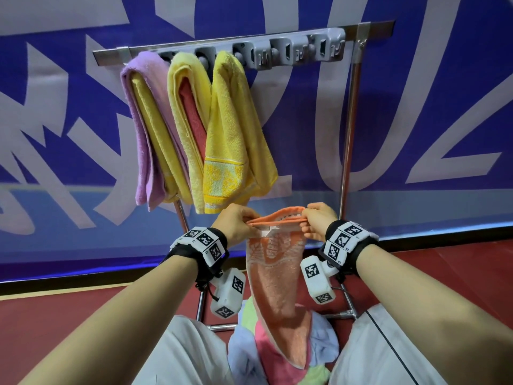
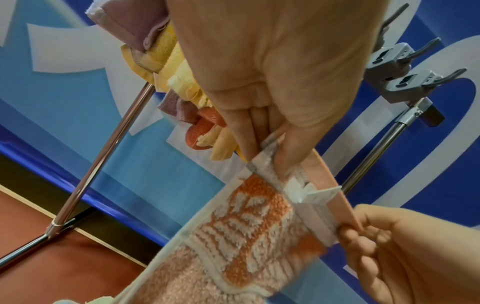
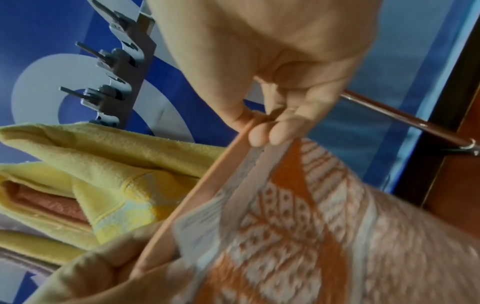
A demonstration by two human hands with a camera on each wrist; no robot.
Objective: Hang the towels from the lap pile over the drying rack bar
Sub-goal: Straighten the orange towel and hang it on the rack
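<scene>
An orange towel point(image 1: 274, 276) with a white patterned band hangs between my two hands, its lower end trailing onto the lap pile point(image 1: 280, 354) of pink, blue and green towels. My left hand point(image 1: 240, 225) pinches the left end of its top hem. My right hand point(image 1: 316, 220) pinches the right end. The left wrist view shows my left hand point(image 2: 262, 156) pinching the hem beside a white label. In the right wrist view, my right hand point(image 3: 262, 131) grips the orange towel point(image 3: 311, 236) by its edge. The rack bar point(image 1: 244, 40) runs above, beyond the hands.
A purple towel point(image 1: 144, 126) and yellow towels point(image 1: 236, 134) hang over the bar's left part. Grey clips point(image 1: 294, 52) line the bar's right part. A chrome upright point(image 1: 348, 134) stands at the right. A blue banner wall is behind, over red floor point(image 1: 55, 315).
</scene>
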